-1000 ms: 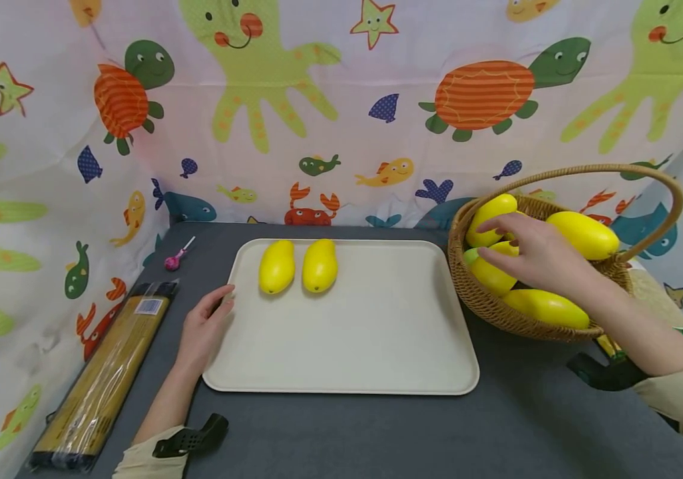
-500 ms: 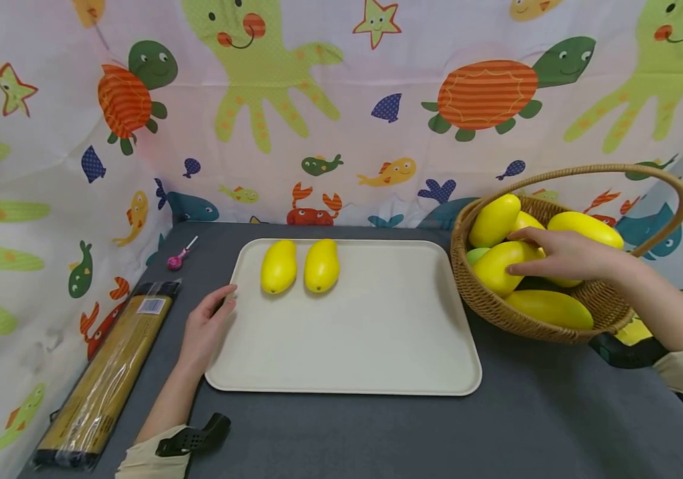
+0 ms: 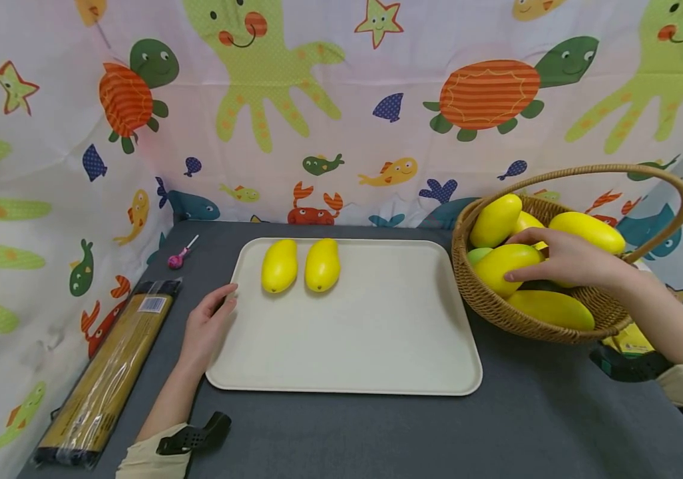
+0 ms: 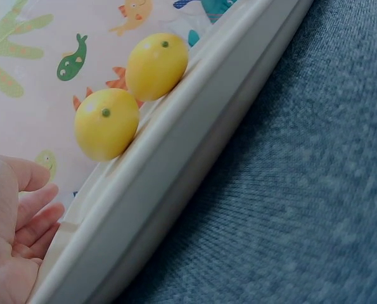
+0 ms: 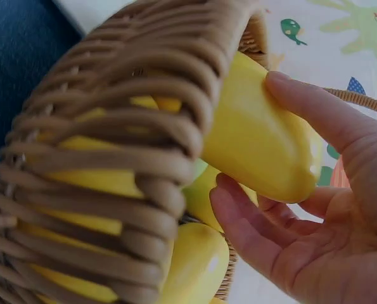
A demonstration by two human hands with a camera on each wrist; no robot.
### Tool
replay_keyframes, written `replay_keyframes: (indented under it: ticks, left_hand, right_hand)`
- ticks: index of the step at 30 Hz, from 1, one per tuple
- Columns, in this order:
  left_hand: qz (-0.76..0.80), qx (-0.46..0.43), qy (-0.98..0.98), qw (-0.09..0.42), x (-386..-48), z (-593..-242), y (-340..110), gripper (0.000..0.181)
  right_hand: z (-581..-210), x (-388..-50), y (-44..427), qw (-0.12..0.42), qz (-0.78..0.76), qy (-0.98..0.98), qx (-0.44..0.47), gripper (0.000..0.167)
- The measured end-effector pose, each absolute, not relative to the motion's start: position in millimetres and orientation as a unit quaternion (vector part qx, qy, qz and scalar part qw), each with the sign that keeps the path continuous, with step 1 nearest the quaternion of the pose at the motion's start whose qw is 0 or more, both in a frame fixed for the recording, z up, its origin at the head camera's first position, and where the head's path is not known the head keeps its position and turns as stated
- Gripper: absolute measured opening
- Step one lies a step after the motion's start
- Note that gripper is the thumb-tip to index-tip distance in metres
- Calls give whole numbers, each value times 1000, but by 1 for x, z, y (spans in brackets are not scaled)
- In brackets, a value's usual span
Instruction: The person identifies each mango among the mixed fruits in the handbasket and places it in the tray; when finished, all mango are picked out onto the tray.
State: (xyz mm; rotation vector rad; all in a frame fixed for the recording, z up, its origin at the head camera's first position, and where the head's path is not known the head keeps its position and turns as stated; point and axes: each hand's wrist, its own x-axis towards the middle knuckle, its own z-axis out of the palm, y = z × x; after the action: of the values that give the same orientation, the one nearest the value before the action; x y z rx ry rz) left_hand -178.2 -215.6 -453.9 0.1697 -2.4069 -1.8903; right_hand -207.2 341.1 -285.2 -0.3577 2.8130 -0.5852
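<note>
Inside the wicker basket (image 3: 485,309), my right hand (image 3: 572,256) grips a yellow toy mango (image 3: 504,266). The right wrist view shows the thumb on one side of this mango (image 5: 264,139) and curled fingers on the other. Several more yellow mangoes (image 3: 551,309) lie around it, with a green fruit (image 3: 478,255) partly hidden among them. My left hand (image 3: 206,326) rests against the left edge of the cream tray (image 3: 377,319), fingers relaxed. Two yellow mangoes, a left one (image 3: 279,266) and a right one (image 3: 322,265), lie side by side near the tray's back edge.
A long clear-wrapped pack of brown sticks (image 3: 108,372) lies left of the tray. Behind it is a pink lollipop-like item (image 3: 176,261). The basket's handle (image 3: 587,169) arches high over the fruit. A yellow packet (image 3: 632,339) sits beside the basket, and a patterned cloth (image 3: 329,133) hangs behind.
My right hand has moved down and right in the basket, from hovering over the fruit to gripping one mango. The left hand stays at the tray's edge; both tray mangoes are unmoved.
</note>
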Motion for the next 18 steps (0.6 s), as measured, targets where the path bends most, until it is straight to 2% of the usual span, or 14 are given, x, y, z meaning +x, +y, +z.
replay_keyframes:
  ticks: [9, 18]
  left_hand:
    - [-621, 56, -781, 28, -170, -435, -208, 41]
    - [-606, 56, -792, 40, -178, -455, -216, 43]
  right_hand:
    - [-273, -200, 341, 137, -288, 946, -64, 77]
    - [-257, -192, 330, 126, -462, 877, -17, 71]
